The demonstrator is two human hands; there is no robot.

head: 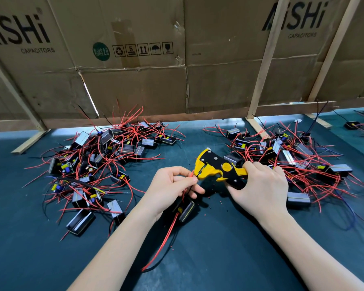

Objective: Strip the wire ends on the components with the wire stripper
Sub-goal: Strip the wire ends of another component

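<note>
My right hand (261,185) grips the handles of a yellow and black wire stripper (216,166), whose jaws point left. My left hand (172,185) pinches a red wire (184,195) between thumb and fingers, and the wire's end sits in the stripper's jaws. That wire runs down to a small black component (186,210) lying on the mat under my left hand. A second red wire (162,244) trails from the component toward me.
A pile of black components with red wires (99,164) lies at the left, another pile (292,156) at the right behind my right hand. Bits of red insulation (210,196) dot the dark green mat (208,259). Cardboard panels (177,59) on wooden legs wall off the back.
</note>
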